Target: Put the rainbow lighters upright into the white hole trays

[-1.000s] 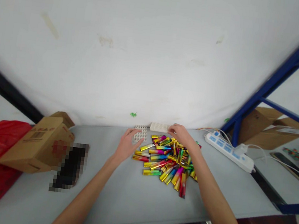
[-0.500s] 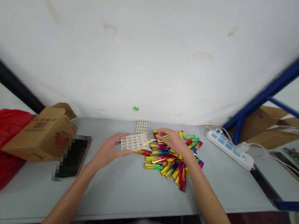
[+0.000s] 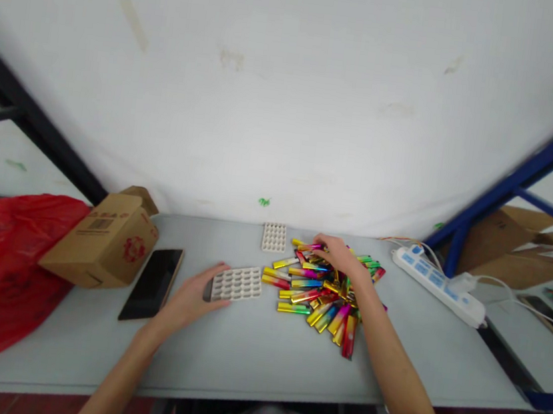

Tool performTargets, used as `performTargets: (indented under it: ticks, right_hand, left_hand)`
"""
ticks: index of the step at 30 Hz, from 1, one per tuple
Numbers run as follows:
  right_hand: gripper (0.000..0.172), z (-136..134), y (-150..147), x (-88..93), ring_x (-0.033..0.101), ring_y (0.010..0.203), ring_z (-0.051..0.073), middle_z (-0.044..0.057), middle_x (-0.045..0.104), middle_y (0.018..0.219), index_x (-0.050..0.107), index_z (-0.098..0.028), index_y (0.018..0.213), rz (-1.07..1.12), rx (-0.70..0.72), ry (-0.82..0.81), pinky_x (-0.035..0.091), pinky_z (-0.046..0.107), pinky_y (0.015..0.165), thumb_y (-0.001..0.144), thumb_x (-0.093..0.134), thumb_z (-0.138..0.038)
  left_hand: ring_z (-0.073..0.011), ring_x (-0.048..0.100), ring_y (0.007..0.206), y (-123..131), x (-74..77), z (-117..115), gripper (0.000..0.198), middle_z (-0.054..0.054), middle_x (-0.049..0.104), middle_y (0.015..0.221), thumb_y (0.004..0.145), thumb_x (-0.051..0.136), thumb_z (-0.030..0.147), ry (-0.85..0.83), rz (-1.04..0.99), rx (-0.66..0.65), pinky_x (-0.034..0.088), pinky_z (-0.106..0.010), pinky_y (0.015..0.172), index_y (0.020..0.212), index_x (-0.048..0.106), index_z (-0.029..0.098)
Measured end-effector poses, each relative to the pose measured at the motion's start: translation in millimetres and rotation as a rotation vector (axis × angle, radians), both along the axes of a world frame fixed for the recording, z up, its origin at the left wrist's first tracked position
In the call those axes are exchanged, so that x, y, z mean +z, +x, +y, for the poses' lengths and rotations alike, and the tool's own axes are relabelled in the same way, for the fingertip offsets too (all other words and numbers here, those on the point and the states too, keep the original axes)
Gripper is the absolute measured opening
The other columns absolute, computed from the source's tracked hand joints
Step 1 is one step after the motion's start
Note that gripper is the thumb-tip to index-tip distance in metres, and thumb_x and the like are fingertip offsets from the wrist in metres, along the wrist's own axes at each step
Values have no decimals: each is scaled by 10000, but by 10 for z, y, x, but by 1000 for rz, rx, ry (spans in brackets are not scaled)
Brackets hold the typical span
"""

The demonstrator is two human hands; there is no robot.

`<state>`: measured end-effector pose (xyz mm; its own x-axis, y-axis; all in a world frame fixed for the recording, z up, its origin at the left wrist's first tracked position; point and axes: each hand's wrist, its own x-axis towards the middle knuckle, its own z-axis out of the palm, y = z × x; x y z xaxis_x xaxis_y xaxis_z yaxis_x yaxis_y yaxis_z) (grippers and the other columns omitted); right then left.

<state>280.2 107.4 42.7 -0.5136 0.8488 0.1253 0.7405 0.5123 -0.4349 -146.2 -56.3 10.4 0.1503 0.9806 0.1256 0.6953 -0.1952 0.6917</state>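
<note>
My left hand (image 3: 198, 295) grips a pale perforated tray (image 3: 237, 284) by its left end, thumb on the near side and fingers on the far side. Rows of oval holes cover the tray. My right hand (image 3: 339, 251) reaches over the far side of a pile of shiny metallic-coloured tubes (image 3: 305, 283). Its fingers are bent, with a magenta and gold tube (image 3: 310, 247) at the finger and thumb tips. The hand and forearm hide part of the pile. Behind the held tray, a second pale tray (image 3: 273, 237) lies near the wall.
At left are a dark phone (image 3: 152, 284), a cardboard box (image 3: 101, 239) and a red plastic bag (image 3: 1, 274). A white power strip (image 3: 441, 284) with cables lies at right, beside a blue metal frame (image 3: 522, 177). An open carton (image 3: 513, 246) stands beyond the frame.
My left hand has brought the tray left and towards me, away from the tubes. My right hand has shifted a little right over the pile. The view has moved slightly.
</note>
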Motion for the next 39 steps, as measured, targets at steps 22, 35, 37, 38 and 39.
performTargets:
  ticks: [22,35,37,38,39]
  right_hand:
    - [528,-658,-631,303,510,551,108,-56,643,817,580,-289,1024,1284,-145,-516,517,256,541,880,767,-761]
    - [831,-927,-1065,19,333,519,141,-30,361,522,437,-263,525,946,-275,-420,254,318,539,935,396,-985]
    - [831,-936,-1064,18,311,494,136,-37,341,501,420,-270,507,952,-315,-454,242,324,535,926,407,-989]
    - [819,-941,-1065,16,300,489,134,-42,334,502,428,-273,518,957,-325,-470,234,324,530,920,423,-987]
    - [802,-946,-1067,13,294,488,135,-47,330,507,440,-274,537,961,-323,-486,226,321,524,917,437,-980]
  left_hand:
    - [-390,653,1458,772,-14,683,762,-145,667,1595,796,926,481,70,16,-276,485,-559,1283,1478,691,234]
    - [-376,520,1580,753,-14,555,936,-138,578,1678,787,965,495,128,30,-334,421,-574,1340,1606,573,264]
    - [-380,513,1583,720,-17,552,974,-149,538,1706,779,970,508,129,47,-318,416,-575,1344,1623,554,256]
    - [-381,506,1587,703,-17,548,989,-147,527,1713,779,969,517,129,56,-313,415,-575,1346,1633,542,259]
    - [-383,499,1591,686,-17,542,1002,-142,519,1719,780,966,531,130,64,-312,415,-574,1346,1643,530,265]
